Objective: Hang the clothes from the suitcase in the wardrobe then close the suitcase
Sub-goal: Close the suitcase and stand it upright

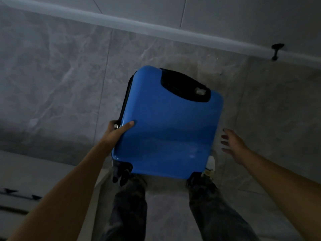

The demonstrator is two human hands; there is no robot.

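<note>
Looking down from my head, the light is dim and much is hard to read. The underside of the blue suitcase (166,126) and whatever it rests on are hidden from me; I cannot tell whether it touches the floor or hangs from my grip. My feet are mostly covered by its near edge, with only a pale shoe (211,163) showing past the right corner. My legs in dark trousers (129,211) run out of the bottom of the picture, as do both forearms. At the lower left a pale flat surface (20,171) with dark marks is cut off, and I cannot say what it is.

The floor (57,80) is grey marbled tile with thin joints. A light skirting strip (121,23) crosses the top, with a pale wall above it, and a small black fitting (277,50) sits on that strip at the right.

The suitcase is shut, a glossy hard shell, its broad face turned up towards me and tilted, right in front of my legs. A black recessed panel (184,85) sits at its far end, and black wheels (121,174) show at the near left corner.

My left hand (118,131) grips the suitcase's left edge, thumb pressed on the blue face, fingers wrapped round the dark side. My right hand (232,143) is spread wide, fingers apart, just beside the right edge and touching nothing.
</note>
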